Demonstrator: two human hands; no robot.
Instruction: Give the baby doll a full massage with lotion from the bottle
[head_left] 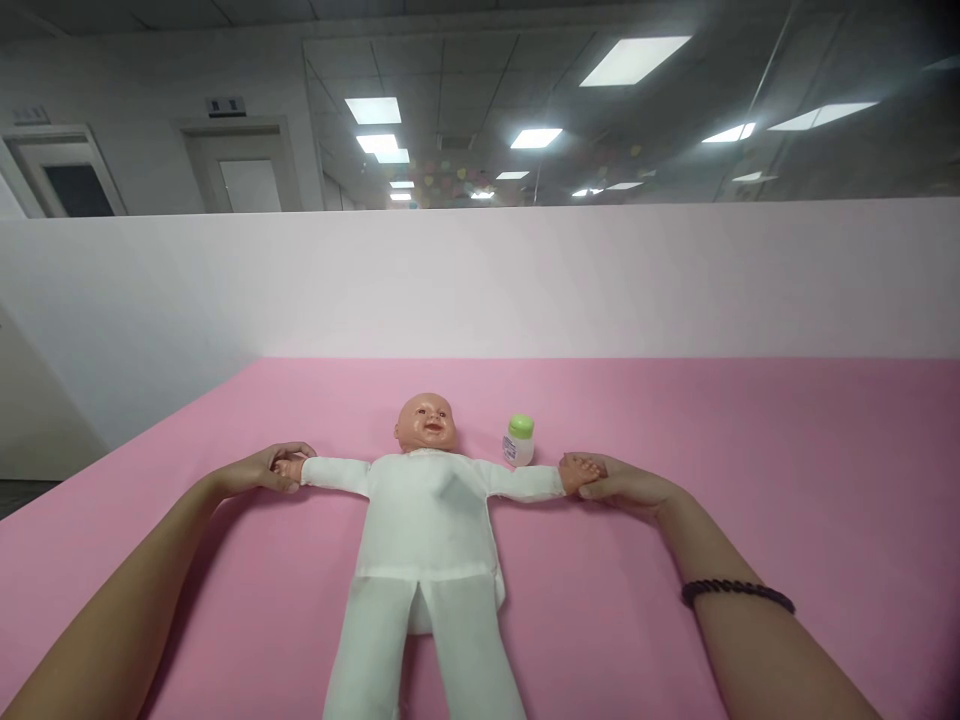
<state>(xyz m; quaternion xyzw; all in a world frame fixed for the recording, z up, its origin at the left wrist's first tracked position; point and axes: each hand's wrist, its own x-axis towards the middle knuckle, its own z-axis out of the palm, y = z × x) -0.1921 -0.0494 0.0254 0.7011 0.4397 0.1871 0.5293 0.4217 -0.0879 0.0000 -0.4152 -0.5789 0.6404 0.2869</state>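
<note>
A baby doll (431,515) in a white top and white trousers lies on its back on the pink surface (787,480), head away from me. Its arms are stretched out to both sides. At the left, my left hand (259,470) is closed around one of the doll's hands. Over on the right, my right hand (626,485) grips the doll's other hand, thumb on top. A small clear jar with a green lid (519,440) stands just beyond the doll's arm, between its head and my right hand.
A low white partition (480,285) runs along the back and the left of the pink surface. Beyond it are doors (244,170) and lit ceiling panels. A dark braided band (739,590) circles my right wrist.
</note>
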